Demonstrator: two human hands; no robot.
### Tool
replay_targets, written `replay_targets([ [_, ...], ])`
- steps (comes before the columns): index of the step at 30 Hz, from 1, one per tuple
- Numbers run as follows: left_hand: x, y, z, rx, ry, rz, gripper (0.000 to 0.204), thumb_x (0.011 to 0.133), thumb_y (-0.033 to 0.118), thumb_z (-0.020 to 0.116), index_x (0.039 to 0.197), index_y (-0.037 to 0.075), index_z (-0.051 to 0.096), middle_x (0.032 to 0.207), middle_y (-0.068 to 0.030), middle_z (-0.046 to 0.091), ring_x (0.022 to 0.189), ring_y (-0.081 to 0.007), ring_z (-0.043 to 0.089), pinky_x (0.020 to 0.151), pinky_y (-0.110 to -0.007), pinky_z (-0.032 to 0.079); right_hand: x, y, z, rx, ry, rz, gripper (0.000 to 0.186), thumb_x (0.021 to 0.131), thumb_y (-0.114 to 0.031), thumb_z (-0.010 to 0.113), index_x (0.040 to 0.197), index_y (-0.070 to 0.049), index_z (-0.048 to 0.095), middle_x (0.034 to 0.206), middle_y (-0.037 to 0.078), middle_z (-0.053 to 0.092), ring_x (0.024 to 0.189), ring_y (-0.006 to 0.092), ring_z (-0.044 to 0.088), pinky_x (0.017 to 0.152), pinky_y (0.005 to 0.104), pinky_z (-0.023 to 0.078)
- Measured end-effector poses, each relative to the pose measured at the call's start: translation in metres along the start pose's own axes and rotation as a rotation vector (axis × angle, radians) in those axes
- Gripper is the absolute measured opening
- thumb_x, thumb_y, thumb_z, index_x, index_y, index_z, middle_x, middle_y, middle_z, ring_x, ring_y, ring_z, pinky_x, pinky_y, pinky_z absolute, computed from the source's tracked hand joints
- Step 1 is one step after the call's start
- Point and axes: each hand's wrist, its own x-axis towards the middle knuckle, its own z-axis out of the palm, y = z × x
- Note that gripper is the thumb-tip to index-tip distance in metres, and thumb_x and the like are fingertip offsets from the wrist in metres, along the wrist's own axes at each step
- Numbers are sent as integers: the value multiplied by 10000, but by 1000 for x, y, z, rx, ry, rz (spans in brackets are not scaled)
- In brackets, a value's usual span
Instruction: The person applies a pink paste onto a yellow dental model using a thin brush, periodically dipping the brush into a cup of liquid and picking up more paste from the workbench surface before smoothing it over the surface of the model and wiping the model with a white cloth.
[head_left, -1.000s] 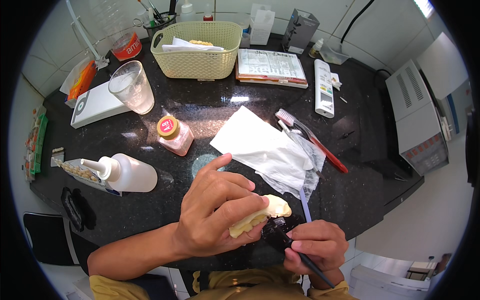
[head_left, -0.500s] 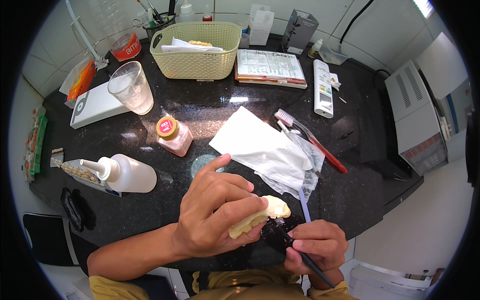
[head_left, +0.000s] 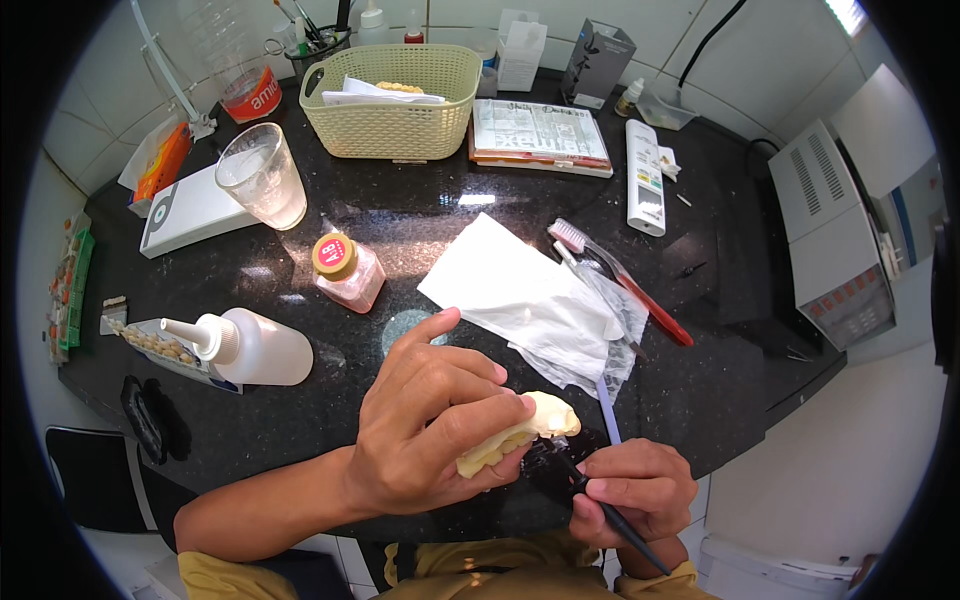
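Two hands: the right hand (head_left: 640, 490) pinches a black tool (head_left: 634, 538) between thumb and fingers; the left hand (head_left: 430, 410) grips a tooth model (head_left: 553, 414), one finger pressed on top, the others raised and a bit apart.
Black tool: thin and smooth like a pen, its front end by the model's underside; I cannot tell if they touch.
Tooth model: pale yellow, hard-looking and bumpy, held up over the near side of the table (head_left: 700, 400).
Table: shiny black stone with tiny specks.
Purple stick: flat and thin (head_left: 608, 410), poking out from under the white sheet (head_left: 500, 275).
White sheet: soft, thin and wrinkled.
Bottle: cloudy white plastic (head_left: 275, 347), round, with a pointy spout.
Toothbrush: red handle (head_left: 672, 328), pale bristles.
Jar: clear sides (head_left: 352, 285), pink inside, gold lid.
Glass: see-through (head_left: 265, 180), wide at the top.
Basket: pale green plastic (head_left: 390, 130), full of little holes.
Since half a second ago: both hands, the tool and the model look just the same.
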Motion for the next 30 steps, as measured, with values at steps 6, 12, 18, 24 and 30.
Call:
replay_targets([
  [6, 1, 0, 1, 3, 5, 5, 420, 648, 117, 876, 1033, 116, 707, 823, -15, 604, 854, -207, 674, 970, -532, 502, -1, 0, -1, 22, 2, -5, 267, 724, -46, 815, 934, -65, 652, 753, 79, 695, 613, 176, 685, 512, 258, 549],
  [12, 0, 0, 1, 11, 14, 10, 408, 650, 113, 874, 1023, 114, 710, 821, -10, 605, 843, -203, 678, 978, -532, 498, 1, 0, 0, 7, -5, -9, 259, 725, -46, 811, 931, -65, 654, 751, 78, 698, 604, 169, 682, 504, 253, 545],
  [18, 0, 0, 1, 11, 12, 6, 401, 657, 121, 875, 1024, 115, 712, 822, -10, 607, 845, -202, 681, 982, -535, 496, 0, 1, 0, 8, 7, -11, 260, 719, -46, 808, 929, -62, 654, 751, 80, 698, 590, 167, 677, 492, 254, 539],
  [24, 1, 1, 0, 8, 9, 4, 397, 661, 124, 874, 1024, 114, 712, 821, -11, 606, 846, -204, 682, 983, -537, 496, -1, 1, -3, 18, -4, -15, 269, 713, -46, 810, 931, -60, 655, 749, 82, 697, 595, 175, 680, 499, 259, 546],
  [30, 0, 0, 0, 8, 5, 2, 396, 665, 130, 874, 1026, 112, 712, 822, -11, 606, 849, -206, 681, 986, -539, 493, -1, 0, -2, 19, 1, 1, 269, 720, -47, 813, 936, -61, 653, 750, 82, 697, 602, 177, 683, 501, 262, 548],
])
